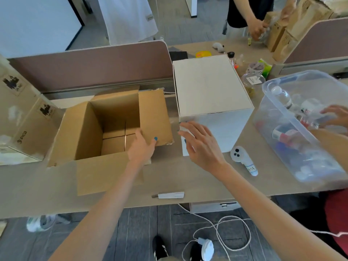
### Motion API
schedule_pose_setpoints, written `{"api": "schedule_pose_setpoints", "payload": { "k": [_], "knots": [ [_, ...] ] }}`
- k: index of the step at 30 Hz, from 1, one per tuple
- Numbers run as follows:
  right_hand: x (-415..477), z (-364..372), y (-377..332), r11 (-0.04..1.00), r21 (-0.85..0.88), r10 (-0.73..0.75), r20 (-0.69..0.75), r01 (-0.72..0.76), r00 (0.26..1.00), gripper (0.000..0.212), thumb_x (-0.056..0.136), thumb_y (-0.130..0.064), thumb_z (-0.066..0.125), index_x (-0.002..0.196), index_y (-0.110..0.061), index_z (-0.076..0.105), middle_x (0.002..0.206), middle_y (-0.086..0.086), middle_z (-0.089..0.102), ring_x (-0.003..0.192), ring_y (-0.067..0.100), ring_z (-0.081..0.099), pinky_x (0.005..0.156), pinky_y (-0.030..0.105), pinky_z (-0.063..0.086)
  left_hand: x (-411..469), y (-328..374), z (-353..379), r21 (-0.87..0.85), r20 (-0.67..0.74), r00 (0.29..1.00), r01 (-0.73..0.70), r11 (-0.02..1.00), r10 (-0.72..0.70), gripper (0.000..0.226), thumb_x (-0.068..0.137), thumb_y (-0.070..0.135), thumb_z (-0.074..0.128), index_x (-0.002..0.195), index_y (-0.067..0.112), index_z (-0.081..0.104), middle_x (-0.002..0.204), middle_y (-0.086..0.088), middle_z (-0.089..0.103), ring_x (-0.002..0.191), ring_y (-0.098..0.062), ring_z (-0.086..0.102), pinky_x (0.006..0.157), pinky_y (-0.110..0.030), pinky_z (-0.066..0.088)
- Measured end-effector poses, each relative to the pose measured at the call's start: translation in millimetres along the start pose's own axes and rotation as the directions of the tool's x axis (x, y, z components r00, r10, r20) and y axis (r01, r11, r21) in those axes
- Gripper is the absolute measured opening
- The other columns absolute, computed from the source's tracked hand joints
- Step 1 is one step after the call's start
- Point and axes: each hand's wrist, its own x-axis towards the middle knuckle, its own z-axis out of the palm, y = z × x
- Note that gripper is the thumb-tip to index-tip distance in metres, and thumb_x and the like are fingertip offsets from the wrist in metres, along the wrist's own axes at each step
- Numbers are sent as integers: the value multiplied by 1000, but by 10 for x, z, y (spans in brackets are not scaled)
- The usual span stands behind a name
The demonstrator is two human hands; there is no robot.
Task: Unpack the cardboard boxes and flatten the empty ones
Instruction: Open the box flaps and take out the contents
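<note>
An open brown cardboard box [84, 132] stands on the desk left of centre, its flaps spread out and its inside empty. My left hand [142, 147] grips the box's right flap, thumb on top of it and fingers inside the box. A closed white box [211, 85] stands just right of it. My right hand [199, 146] hovers open with spread fingers in front of the white box's near left corner, slightly blurred; whether it touches the box is unclear.
A clear plastic bin [278, 140] of bottles sits at right, another person's hands [337, 117] in it. A white controller [243, 159] and a white box cutter [169, 195] lie near the desk's front edge. Stacked printed cartons [17, 117] stand at left. Small items clutter the far desk.
</note>
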Motion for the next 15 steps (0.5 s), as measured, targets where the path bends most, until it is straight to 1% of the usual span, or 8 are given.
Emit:
{"api": "schedule_pose_setpoints", "payload": {
  "k": [2, 4, 6, 8, 10, 12, 15],
  "knots": [
    [-85, 97, -24, 999, 18, 31, 75, -33, 997, 34, 81, 3, 54, 111, -7, 65, 127, 8, 59, 117, 28, 53, 89, 36, 45, 20, -29, 44, 59, -4, 1000, 5, 998, -4, 69, 96, 44, 57, 148, 17, 20, 128, -11, 59, 109, -36, 61, 81, -41, 45],
    [-149, 170, -35, 997, 29, 72, 137, -77, 988, 32, 82, 2, 55, 110, -9, 65, 126, 5, 59, 113, 26, 54, 81, 34, 46, 44, -55, 62, 152, -36, 999, -22, 988, 28, 64, 97, 35, 57, 146, 13, 22, 118, -13, 63, 101, -36, 63, 72, -37, 41],
    [-199, 238, -47, 991, 35, 117, 186, -126, 976, 31, 82, 2, 58, 109, -12, 64, 124, 3, 60, 111, 24, 55, 77, 33, 47, 62, -80, 50, 248, -60, 995, -60, 967, 78, 55, 99, 26, 55, 143, 9, 27, 110, -13, 66, 95, -36, 64, 68, -35, 39],
    [-237, 318, -55, 981, 54, 170, 228, -187, 959, 32, 83, 1, 59, 110, -13, 65, 123, 1, 60, 110, 22, 56, 77, 34, 49, 57, -116, 0, 306, -92, 990, -76, 949, 109, 49, 99, 19, 54, 141, 9, 32, 104, -13, 69, 91, -36, 65, 67, -35, 39],
    [-251, 396, -73, 967, 77, 215, 265, -243, 940, 32, 84, -1, 57, 112, -13, 65, 122, 0, 60, 110, 22, 56, 78, 36, 51, 20, -191, -89, 309, -139, 983, -74, 948, 122, 47, 96, 13, 56, 139, 11, 37, 98, -13, 70, 88, -36, 65, 66, -34, 36],
    [-241, 464, -113, 957, 90, 239, 299, -276, 924, 33, 87, -2, 55, 116, -13, 64, 124, -1, 59, 110, 20, 55, 81, 36, 50, -38, -314, -215, 279, -195, 972, -74, 957, 133, 52, 91, 8, 58, 139, 15, 41, 94, -13, 70, 84, -35, 64, 66, -33, 36],
    [-204, 556, -212, 955, 98, 232, 333, -278, 914, 34, 90, -3, 51, 121, -13, 62, 125, -2, 56, 112, 17, 52, 83, 33, 48, -108, -534, -481, 211, -326, 934, -81, 974, 148, 54, 88, 7, 62, 139, 19, 47, 99, -12, 72, 85, -33, 65, 73, -36, 44]
  ]
}}
